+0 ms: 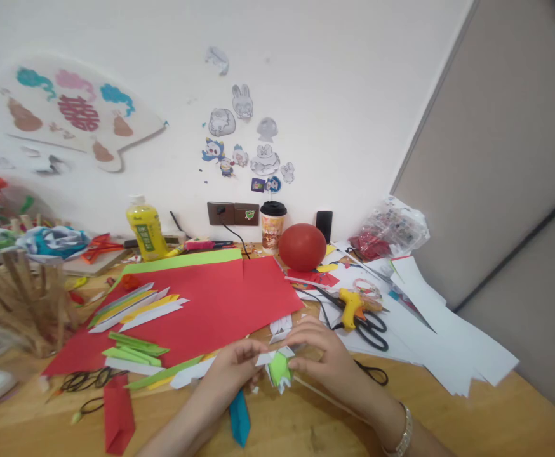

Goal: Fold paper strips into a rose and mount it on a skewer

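My left hand (pixel 237 365) pinches the left edge of a small green and white folded-paper piece (pixel 279 367). From the other side, the curled fingers of my right hand (pixel 324 355) grip the same piece. White paper points stick out around its green middle. A thin pale stick (pixel 329 401) runs from near the piece under my right wrist. Below my left hand lies a blue folded paper strip (pixel 240 419). Just beyond my fingers sits another white folded paper (pixel 280 328).
Red card sheets (pixel 211 311) carry several folded strips (pixel 139 308). To the right are a yellow glue gun (pixel 352 309), black-handled scissors (pixel 371 332) and white paper (pixel 453 330). A red balloon (pixel 302 247), lidded cup (pixel 273 230) and yellow bottle (pixel 147 230) stand along the wall.
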The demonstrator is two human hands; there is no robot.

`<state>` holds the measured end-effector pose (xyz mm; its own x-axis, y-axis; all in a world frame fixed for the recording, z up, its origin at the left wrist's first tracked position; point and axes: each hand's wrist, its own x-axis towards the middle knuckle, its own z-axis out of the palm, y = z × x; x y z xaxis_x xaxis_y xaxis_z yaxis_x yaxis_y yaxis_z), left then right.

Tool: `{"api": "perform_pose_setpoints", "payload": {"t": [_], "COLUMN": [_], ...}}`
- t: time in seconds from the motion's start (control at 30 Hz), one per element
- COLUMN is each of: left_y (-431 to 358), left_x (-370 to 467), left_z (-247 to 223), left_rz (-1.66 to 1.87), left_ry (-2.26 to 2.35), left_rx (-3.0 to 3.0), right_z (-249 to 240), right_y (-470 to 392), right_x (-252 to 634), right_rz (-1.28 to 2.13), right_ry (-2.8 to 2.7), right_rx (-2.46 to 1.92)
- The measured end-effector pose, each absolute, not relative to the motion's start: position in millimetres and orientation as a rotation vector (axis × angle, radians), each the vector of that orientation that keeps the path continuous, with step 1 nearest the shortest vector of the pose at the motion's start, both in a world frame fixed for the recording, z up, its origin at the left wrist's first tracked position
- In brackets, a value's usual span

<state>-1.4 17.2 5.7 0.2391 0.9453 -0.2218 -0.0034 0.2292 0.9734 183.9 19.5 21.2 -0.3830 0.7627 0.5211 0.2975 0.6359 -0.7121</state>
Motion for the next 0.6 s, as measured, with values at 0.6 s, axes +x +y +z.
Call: {"api": "perform_pose_setpoints", "payload": {"t": [0.6], "left_y": [6], "left_x": [-4], "left_z": [24], "left_rz": [1.055], "left_ry": [1.019], "left_rx": [1.947], "right_z": [17], "right_y": [15], "right_x": [177], "right_rz": [0.813], "right_ry": [-1.844], "right_rx": [-1.029]}}
